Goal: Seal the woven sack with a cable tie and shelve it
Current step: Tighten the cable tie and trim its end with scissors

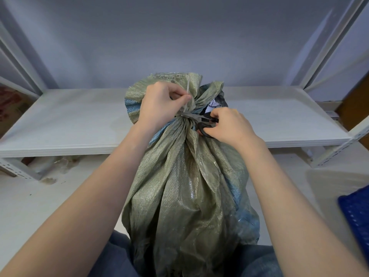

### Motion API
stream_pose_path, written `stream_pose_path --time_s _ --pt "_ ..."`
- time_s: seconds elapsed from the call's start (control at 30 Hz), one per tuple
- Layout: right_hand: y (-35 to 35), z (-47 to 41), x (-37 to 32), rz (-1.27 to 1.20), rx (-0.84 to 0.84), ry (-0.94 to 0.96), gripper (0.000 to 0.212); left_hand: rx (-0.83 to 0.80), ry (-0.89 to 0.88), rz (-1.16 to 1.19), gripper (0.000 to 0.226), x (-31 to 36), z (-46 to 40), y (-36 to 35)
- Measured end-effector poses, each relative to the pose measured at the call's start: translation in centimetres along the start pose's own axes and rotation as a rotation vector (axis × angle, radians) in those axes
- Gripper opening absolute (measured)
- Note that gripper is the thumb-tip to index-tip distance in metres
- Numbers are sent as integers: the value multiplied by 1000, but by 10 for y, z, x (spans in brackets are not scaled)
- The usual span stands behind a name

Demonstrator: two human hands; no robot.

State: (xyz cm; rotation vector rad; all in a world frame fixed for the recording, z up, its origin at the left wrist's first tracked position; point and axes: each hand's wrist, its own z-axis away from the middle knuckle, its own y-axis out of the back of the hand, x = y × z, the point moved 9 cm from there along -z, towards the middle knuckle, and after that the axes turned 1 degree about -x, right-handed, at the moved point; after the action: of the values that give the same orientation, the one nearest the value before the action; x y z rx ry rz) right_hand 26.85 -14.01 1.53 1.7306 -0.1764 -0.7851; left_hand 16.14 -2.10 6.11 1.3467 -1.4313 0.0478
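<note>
A green woven sack (pixel 185 192) stands upright on the pale floor between the person's knees, in front of a white metal shelf (pixel 79 120); its neck is gathered tight and cinched by a white cable tie (pixel 187 100), whose loose tail rises up along the bunched top of the sack; the left hand (pixel 157 102) pinches that tail between thumb and forefinger, just above the cinched neck; the right hand (pixel 229 124) grips the black handles of a pair of scissors (pixel 199 119), fingers curled through the loops; the blades lie level at the neck, reaching left to the base of the tie's tail, touching or nearly touching it; whether the blades are parted cannot be told; a dark blue basket (pixel 355 212) sits on the floor at the right edge, well apart from the sack.
</note>
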Motion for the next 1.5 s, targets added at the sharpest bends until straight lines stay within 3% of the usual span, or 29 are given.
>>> stream_pose_path --time_s 0.73,0.9,1.1,1.3,1.4,1.5 --pt "-5 3 -16 59 36 90 34 2 7 -8 7 1 0 5" --pt "-5 1 -18 63 56 96 49 28 24 23 11 2 -2 6" --pt "-5 3 -16 80 28 51 53 46 34 20 8 2 -3 8" --pt "-2 6 -9 134 18 -1 33 98 21 61 11 5 -2 15" --pt "-6 5 0 86 -23 -53 42 94 -8 76 11 10 -2 15" --pt "-10 4 12 11 -86 -129 64 37 -34 45 14 15 -1 8"
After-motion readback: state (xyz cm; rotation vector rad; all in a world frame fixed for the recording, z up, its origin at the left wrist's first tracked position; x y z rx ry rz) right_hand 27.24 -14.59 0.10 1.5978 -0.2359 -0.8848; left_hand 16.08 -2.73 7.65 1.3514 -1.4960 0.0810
